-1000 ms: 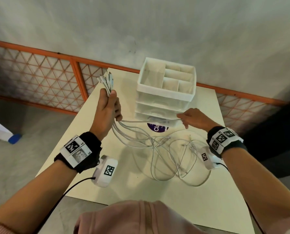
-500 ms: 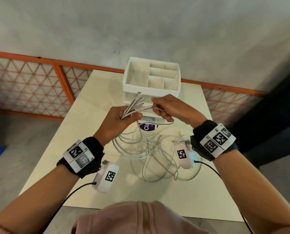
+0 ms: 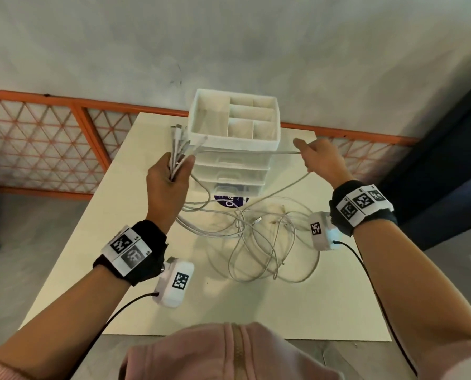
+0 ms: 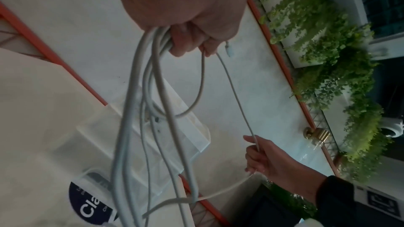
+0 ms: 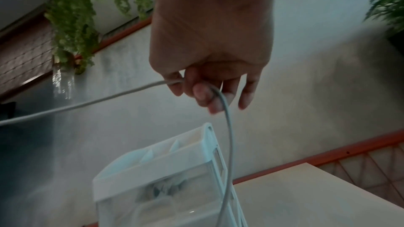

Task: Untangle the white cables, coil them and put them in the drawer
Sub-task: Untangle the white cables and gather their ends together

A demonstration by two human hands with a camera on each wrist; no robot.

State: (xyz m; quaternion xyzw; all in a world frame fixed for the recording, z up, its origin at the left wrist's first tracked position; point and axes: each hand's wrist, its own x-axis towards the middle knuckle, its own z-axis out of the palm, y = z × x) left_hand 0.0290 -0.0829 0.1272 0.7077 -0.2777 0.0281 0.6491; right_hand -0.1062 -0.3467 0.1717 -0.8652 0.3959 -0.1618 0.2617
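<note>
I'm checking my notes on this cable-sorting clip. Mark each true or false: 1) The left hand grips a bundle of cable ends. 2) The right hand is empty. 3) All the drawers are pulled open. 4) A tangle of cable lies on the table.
1) True: the left hand grips the bundle of cable ends.
2) False: the right hand holds a single white cable stretched from the bundle.
3) False: the drawer unit shows its drawers closed.
4) True: the tangle lies on the table.

A round dark purple sticker (image 3: pixel 231 201) on the cream tabletop, at the drawer unit's foot, shows white letters "Cla", the rest hidden.
</note>
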